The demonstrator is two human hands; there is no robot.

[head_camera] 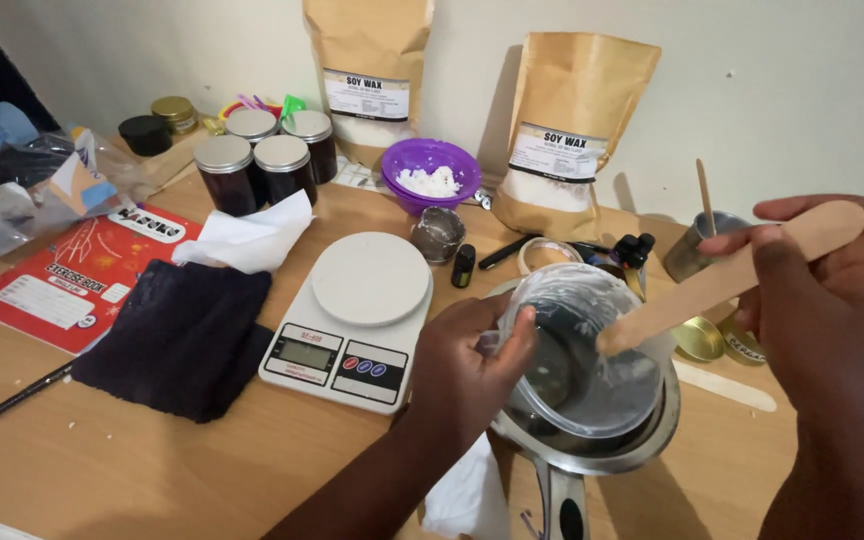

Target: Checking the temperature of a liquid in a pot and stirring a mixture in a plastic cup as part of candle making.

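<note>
Left hand (472, 360): lower centre of the frame, fingers clenched on the rim of a clear plastic container (582, 350), tilting it over a metal pot (592, 440).
Right hand (832, 300): right edge of the frame, grasping a flat wooden stick (732, 280) near its broad end.
Stick: slants down to the left, its tip inside the container against the white-smeared wall.
Pot: lower centre-right, directly under the container, its handle pointing to the bottom edge.
Scale (352, 320): white kitchen scale, centre of the frame, just left of the left hand.
Dark cloth (182, 335): left of the scale on the wooden table (102, 470).
Purple bowl (430, 172): upper centre, holding white flakes, between two brown paper bags (567, 130).
Jars (257, 160): four dark lidded jars, upper left of centre.
</note>
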